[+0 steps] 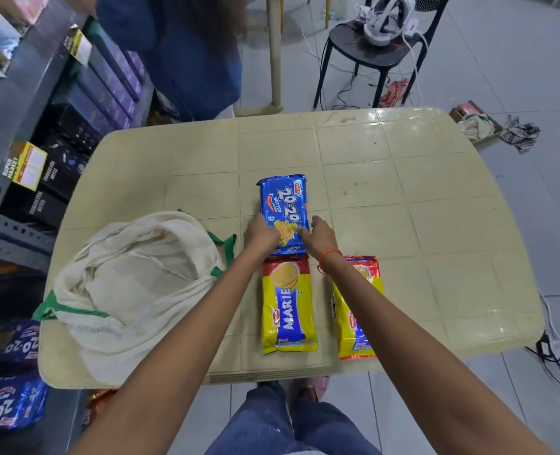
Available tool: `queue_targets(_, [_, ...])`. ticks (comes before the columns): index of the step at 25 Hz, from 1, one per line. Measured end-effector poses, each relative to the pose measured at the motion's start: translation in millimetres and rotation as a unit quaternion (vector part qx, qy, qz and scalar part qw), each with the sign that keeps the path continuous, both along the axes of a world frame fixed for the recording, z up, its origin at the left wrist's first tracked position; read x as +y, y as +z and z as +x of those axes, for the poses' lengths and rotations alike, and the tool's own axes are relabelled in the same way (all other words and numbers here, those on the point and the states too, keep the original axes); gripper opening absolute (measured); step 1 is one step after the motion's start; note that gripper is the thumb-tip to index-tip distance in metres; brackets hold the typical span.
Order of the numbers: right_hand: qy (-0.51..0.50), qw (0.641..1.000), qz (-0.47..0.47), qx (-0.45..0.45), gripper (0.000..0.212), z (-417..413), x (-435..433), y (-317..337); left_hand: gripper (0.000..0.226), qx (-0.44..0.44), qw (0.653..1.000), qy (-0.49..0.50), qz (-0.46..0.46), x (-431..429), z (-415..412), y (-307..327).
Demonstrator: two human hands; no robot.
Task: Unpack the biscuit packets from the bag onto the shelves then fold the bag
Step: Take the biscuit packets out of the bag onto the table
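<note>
A blue 20-20 biscuit packet (284, 205) lies flat in the middle of the beige table (403, 198). My left hand (259, 232) grips its near left edge and my right hand (319, 236) holds its near right edge. Just nearer to me lie two yellow and red Marie packets: one (288, 307) under my hands, the other (359, 326) partly hidden by my right forearm. The cream cloth bag (130, 290) with green handles lies crumpled and open on the table's left side.
Metal shelves (19, 93) on the left hold dark boxes above and blue 20-20 packets (9, 402) low down. A person in blue (186, 54) stands beyond the table. A black chair (367, 54) with a white device stands at the back right. Cables run along the floor at right.
</note>
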State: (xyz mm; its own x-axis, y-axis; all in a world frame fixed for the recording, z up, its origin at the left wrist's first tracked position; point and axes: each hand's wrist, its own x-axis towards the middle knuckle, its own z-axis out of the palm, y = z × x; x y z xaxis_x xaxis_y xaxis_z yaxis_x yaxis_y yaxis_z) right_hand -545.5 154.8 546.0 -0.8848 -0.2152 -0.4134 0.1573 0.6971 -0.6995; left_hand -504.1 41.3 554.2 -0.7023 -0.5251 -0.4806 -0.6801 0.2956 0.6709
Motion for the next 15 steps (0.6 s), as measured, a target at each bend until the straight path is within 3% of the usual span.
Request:
queue_targets(2, [-0.013,0.999,0.038,0.036,0.039,7,19,6,0.036,0.080,0.990,-0.002,-0.116,27,11,10])
queue_targets(4, [-0.024,0.993,0.092,0.074,0.046,21,48,1,0.029,0.134,0.982,-0.051,-0.124,64,29,13])
queue_targets(6, [-0.055,0.984,0.158,0.062,0.058,40,82,-12,0.027,0.027,0.981,-0.167,-0.094,101,43,2])
queue_targets(9, [-0.132,0.973,0.172,-0.074,0.069,69,119,-24,0.036,-0.157,0.959,-0.233,0.040,130,59,-18])
queue_targets(12, [-0.122,0.978,0.134,-0.101,0.059,82,134,-26,0.024,-0.153,0.959,-0.206,0.122,137,66,-16])
queue_targets(15, [-0.122,0.984,0.114,-0.064,0.056,80,132,-12,0.023,-0.123,0.968,-0.204,0.080,130,68,-4])
